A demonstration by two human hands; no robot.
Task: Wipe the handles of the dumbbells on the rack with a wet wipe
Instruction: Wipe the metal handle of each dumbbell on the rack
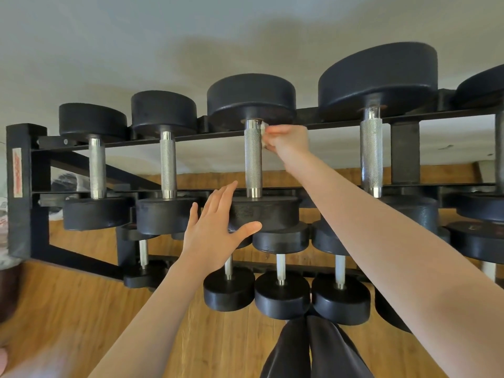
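Observation:
A black rack (26,186) holds a top row of black dumbbells with knurled steel handles. My right hand (289,141) grips a small white wet wipe (263,129), held against the far end of the third dumbbell's handle (253,159). My left hand (215,230) is spread with straight fingers over the near head (272,211) of that same dumbbell, the thumb touching its lower edge. Most of the wipe is hidden inside my right fist.
Other dumbbell handles stand to the left (167,165) and right (371,156) on the top shelf. A lower shelf carries smaller dumbbells (282,293). Wooden floor (81,309) lies below, a white wall behind. Dark trouser legs (308,350) show at the bottom.

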